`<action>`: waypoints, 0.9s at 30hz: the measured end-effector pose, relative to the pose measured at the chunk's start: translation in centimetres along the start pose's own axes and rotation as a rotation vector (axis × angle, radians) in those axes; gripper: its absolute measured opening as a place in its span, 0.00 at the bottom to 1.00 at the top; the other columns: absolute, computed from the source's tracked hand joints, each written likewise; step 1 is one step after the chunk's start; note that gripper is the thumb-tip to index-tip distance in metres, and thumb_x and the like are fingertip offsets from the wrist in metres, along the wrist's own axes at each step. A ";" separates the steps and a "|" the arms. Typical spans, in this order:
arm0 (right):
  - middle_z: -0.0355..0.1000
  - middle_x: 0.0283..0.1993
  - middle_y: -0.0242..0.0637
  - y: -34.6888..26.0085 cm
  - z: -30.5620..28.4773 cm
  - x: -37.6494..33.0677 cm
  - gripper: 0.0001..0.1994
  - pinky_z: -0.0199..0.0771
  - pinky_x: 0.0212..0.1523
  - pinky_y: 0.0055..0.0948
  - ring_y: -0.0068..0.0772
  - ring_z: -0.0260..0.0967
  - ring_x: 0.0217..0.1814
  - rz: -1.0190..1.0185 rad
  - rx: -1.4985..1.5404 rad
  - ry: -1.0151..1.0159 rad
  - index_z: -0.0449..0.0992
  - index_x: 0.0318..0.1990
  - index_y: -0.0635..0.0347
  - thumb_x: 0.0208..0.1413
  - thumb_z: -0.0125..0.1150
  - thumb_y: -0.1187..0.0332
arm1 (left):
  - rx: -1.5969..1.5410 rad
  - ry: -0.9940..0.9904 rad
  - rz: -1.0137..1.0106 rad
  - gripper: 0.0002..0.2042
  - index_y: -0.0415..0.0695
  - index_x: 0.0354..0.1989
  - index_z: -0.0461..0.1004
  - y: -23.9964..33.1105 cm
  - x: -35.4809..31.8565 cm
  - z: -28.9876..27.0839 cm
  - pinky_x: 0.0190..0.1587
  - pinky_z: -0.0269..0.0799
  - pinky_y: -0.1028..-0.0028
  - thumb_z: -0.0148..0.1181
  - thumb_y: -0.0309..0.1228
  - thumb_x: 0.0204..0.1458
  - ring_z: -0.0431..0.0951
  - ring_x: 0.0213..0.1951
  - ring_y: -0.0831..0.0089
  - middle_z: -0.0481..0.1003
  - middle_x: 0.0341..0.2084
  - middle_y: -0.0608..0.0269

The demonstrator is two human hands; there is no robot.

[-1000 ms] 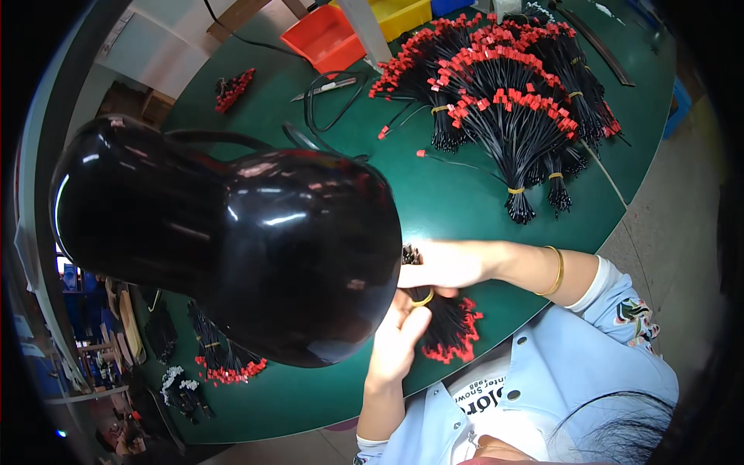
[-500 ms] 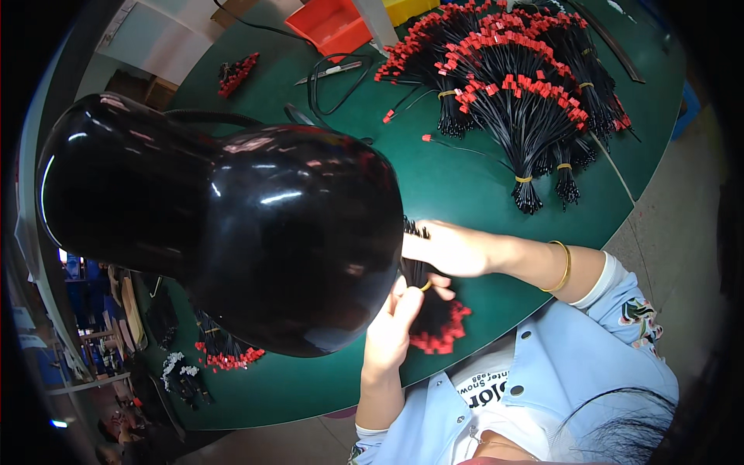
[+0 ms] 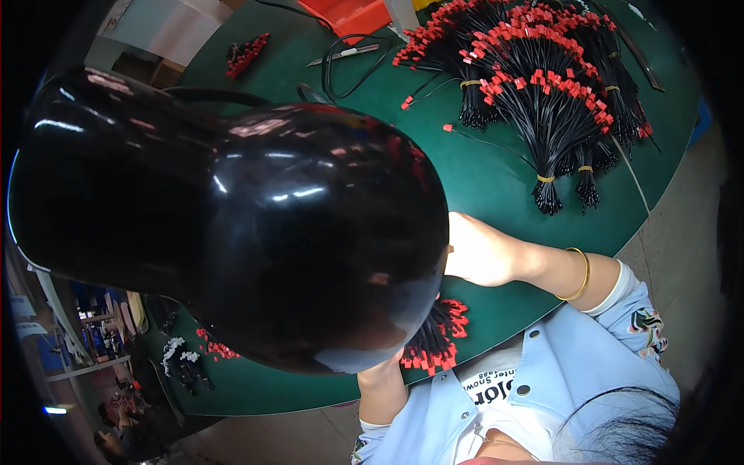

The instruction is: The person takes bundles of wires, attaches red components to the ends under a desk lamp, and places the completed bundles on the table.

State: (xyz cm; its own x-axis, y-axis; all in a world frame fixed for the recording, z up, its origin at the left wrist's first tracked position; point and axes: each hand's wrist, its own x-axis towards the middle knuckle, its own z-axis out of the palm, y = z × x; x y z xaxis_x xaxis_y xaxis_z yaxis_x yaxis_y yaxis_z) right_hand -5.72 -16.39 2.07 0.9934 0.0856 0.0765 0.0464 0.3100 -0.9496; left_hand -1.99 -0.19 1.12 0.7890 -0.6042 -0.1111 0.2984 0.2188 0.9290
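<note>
A lamp's large glossy black head (image 3: 325, 240) covers the middle of the head view and hides most of the work spot. From behind its right edge comes my right hand (image 3: 482, 252), back of the hand bright in the light, fingers out of sight. Of my left hand (image 3: 381, 370) only the heel and wrist show below the lamp. Beside it, a bundle of black wires with red connectors (image 3: 438, 337) sticks out, the red ends toward me. The bundle's other end is hidden, and so is whatever the fingers touch.
Tied bundles of black wires with red connectors (image 3: 542, 101) are heaped at the back right. A red bin (image 3: 353, 17), tweezers (image 3: 345, 54) and a looped black cable (image 3: 329, 74) lie at the back. White-tipped wires (image 3: 182, 360) sit at the left on the green table (image 3: 294, 399).
The view has shifted, and the lamp now covers more. My left hand's fingers, seen earlier around the banded bundle, are now hidden. My right hand's fingers have also gone behind the lamp.
</note>
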 end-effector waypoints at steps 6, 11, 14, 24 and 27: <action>0.67 0.31 0.32 -0.5 -0.3 0.0 0.17 0.66 0.30 0.20 0.19 0.63 0.27 0.130 0.328 -0.007 0.65 0.46 0.67 0.50 0.50 0.66 | -0.215 0.023 -0.066 0.13 0.27 0.37 0.64 0.6 -0.5 0.5 0.35 0.73 0.61 0.40 0.28 0.52 0.73 0.35 0.56 0.70 0.33 0.44; 0.67 0.33 0.32 -0.1 0.0 0.1 0.16 0.68 0.30 0.20 0.19 0.64 0.30 -0.016 0.036 0.077 0.65 0.46 0.65 0.50 0.50 0.69 | 0.076 0.098 -0.012 0.11 0.26 0.37 0.63 0.2 0.0 -0.8 0.35 0.70 0.72 0.43 0.23 0.49 0.72 0.31 0.67 0.69 0.28 0.51; 0.68 0.34 0.35 0.5 0.6 0.6 0.16 0.69 0.28 0.20 0.20 0.65 0.28 -0.010 -0.118 0.198 0.64 0.46 0.62 0.48 0.52 0.71 | 0.402 0.354 0.184 0.19 0.31 0.41 0.64 0.4 -0.2 1.3 0.35 0.64 0.82 0.57 0.15 0.36 0.69 0.31 0.77 0.68 0.27 0.62; 0.67 0.19 0.38 0.2 1.3 -0.2 0.25 0.67 0.31 0.24 0.29 0.67 0.23 -0.264 -0.433 0.025 0.62 0.49 0.66 0.39 0.55 0.70 | 0.812 0.196 0.321 0.15 0.31 0.35 0.68 1.1 -0.9 1.1 0.33 0.67 0.79 0.60 0.19 0.35 0.72 0.27 0.76 0.72 0.23 0.59; 0.65 0.34 0.39 0.9 1.5 -0.4 0.23 0.66 0.36 0.27 0.30 0.65 0.35 -0.500 -0.432 0.267 0.63 0.46 0.66 0.37 0.57 0.73 | 0.493 0.233 0.160 0.09 0.28 0.32 0.67 0.4 -1.6 0.9 0.30 0.69 0.76 0.53 0.17 0.41 0.73 0.24 0.72 0.71 0.21 0.54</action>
State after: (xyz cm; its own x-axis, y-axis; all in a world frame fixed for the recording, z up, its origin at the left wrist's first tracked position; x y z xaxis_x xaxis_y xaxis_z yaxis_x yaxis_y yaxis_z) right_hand -6.27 -14.76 1.62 0.8314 -0.2210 0.5098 0.4858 -0.1561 -0.8600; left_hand -3.61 0.24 2.00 0.9182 -0.3955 0.0214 -0.0762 -0.1233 0.9894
